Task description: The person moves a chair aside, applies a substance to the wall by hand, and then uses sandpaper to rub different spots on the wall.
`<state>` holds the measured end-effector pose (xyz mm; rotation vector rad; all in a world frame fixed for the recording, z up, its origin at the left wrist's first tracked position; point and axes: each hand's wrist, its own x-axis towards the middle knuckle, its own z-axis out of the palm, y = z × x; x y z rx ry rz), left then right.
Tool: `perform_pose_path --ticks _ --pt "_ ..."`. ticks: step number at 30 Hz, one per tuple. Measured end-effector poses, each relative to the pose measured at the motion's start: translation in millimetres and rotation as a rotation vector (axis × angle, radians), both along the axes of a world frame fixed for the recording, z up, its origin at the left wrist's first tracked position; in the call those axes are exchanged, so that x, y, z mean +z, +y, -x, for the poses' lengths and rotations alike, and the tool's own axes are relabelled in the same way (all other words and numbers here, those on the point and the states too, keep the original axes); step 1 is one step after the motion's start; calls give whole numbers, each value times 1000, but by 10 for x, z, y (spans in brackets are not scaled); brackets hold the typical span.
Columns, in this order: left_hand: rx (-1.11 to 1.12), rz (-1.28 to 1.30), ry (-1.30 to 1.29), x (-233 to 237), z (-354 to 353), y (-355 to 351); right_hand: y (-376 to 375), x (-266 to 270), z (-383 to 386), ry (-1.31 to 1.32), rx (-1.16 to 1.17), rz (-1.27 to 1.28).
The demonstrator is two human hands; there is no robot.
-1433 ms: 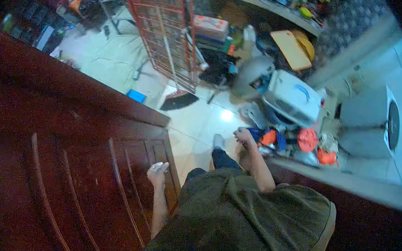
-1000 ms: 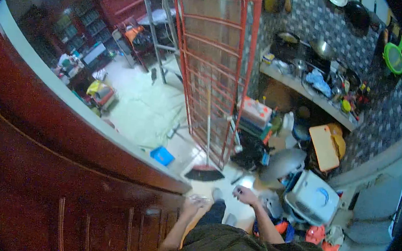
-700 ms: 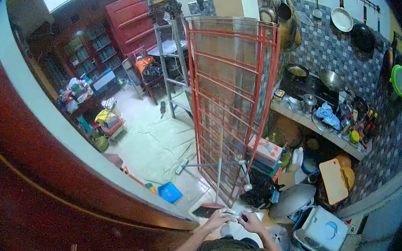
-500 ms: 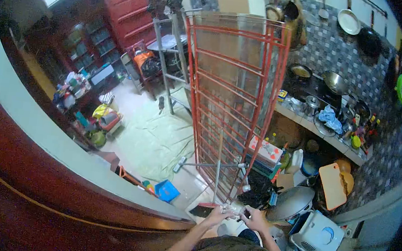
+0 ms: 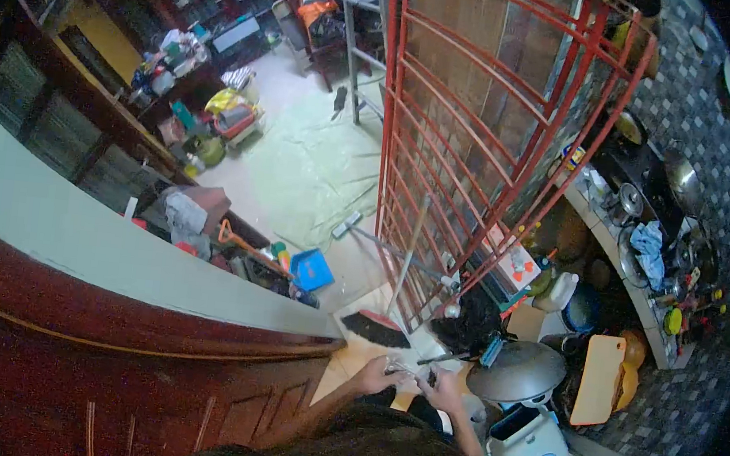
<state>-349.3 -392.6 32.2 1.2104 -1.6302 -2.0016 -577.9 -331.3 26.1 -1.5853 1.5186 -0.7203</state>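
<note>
My left hand (image 5: 376, 375) and my right hand (image 5: 446, 389) are close together in front of my body, low in the view. The left fingers are closed on a small whitish, translucent thing (image 5: 403, 372) that I cannot name. My right hand is closed next to it, with something small and dark at its fingertips; its kind cannot be made out. On the floor just beyond lies the dark-bristled head of a broom (image 5: 376, 328), its handle leaning against a red metal gate (image 5: 514, 168).
A wooden door (image 5: 146, 365) stands at left, with a blue dustpan (image 5: 312, 270) behind it. To the right are a large grey lid (image 5: 517, 371), an orange cutting board (image 5: 599, 380) and a pale blue plastic appliance (image 5: 535, 455). A ladder (image 5: 353, 44) stands behind the gate.
My view has tilted down and shifted, so the gate looks larger and the door fills more of the left. Both hands stay together, still holding their small things.
</note>
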Motion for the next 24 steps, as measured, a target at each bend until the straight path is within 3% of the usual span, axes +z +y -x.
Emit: perform_pose_path --ticks 2,4,5,6,7,8,10,16,18,20,21,22,23,24 --pt "-46 229 -178 -271 23 61 -61 39 120 54 65 -25" --pt "2 141 -125 -42 139 44 -110 112 213 -129 102 -55" --pt "4 227 -146 -80 169 61 -112 -9 254 -209 114 -72" --pt "8 308 -166 -194 185 103 -191 185 301 -99 174 82" --pt "-40 294 -131 -327 185 75 -219 166 331 -127 200 -9" --pt "65 246 -111 -200 257 98 -220 129 359 -152 219 -100" --pt "14 275 -203 16 331 65 -261 201 394 -250 238 -66" --pt "68 170 -157 546 500 52 -246 70 552 -156 342 -135" --pt "105 194 -270 478 497 136 -347 146 588 -142 464 -346" --pt "35 198 -291 498 489 126 -277 75 543 -157 456 -138" --pt "75 250 -167 331 461 180 -245 100 514 -180 414 -30" --pt "140 109 -118 498 533 165 -238 256 531 -239 405 -133" --pt "-4 303 -183 415 485 126 -202 109 526 -175 426 -94" --pt "26 217 -196 439 502 132 -196 151 500 -216 418 -85"
